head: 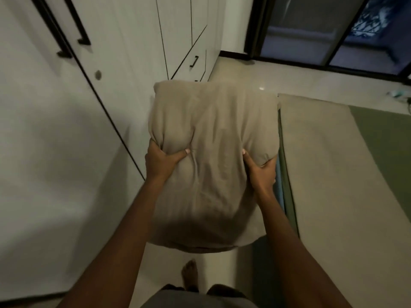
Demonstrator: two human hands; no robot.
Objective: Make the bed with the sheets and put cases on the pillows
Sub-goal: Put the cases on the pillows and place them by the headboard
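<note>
Evidently the left hand (164, 161) and right hand (260, 171) are holding the cased pillow (213, 130) up beside the bed (333, 174), each grip pinching bunched fabric, probably to shake the filling down.

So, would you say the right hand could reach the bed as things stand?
Probably yes: the bed lies just beside the right hand, nothing between, though that hand grips the pillow.

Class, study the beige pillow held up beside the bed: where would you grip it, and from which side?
Grip the pillow at both long side edges, one hand from each side, thumbs on the near face, as the left hand and right hand do. It is soft and plump, so fabric bunches into a handful.
</note>
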